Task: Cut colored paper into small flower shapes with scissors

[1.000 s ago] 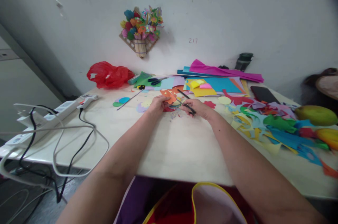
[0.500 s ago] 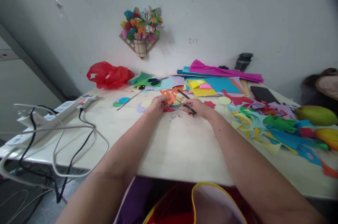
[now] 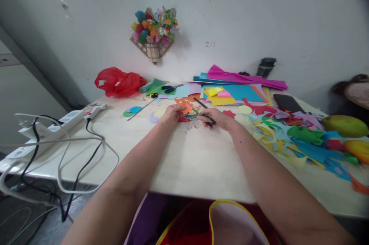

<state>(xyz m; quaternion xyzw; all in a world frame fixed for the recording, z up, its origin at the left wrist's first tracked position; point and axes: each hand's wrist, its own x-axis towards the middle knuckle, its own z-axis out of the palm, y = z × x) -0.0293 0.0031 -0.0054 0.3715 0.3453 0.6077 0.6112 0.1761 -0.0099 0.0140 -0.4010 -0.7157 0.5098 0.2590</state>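
Note:
My left hand (image 3: pixel 173 115) pinches a piece of orange paper (image 3: pixel 185 105) by its left side, over the middle of the table. In my right hand (image 3: pixel 216 117) are black-handled scissors (image 3: pixel 208 119), their blades pointing up and left to the orange paper. The fingers wrap round the handles. Small paper bits (image 3: pixel 191 125) lie on the table just under the hands. A red paper flower (image 3: pixel 229 114) rests to the right of my right hand, with a pale yellow circle (image 3: pixel 245 110) beside it. A black stick-like thing (image 3: pixel 200 102) lies behind the scissors.
Many paper scraps (image 3: pixel 305 143) cover the right side, near a phone (image 3: pixel 288 103) and yellow-green fruit (image 3: pixel 344 125). Coloured sheets (image 3: pixel 245 93) and a second pair of scissors (image 3: pixel 170 89) lie at the back. A red plastic bag (image 3: pixel 119 82) and a power strip (image 3: pixel 49 133) with cables are leftward.
The scissors and right hand have shifted very slightly, and the blades look spread wider at the orange paper. My left hand stays in nearly the same place.

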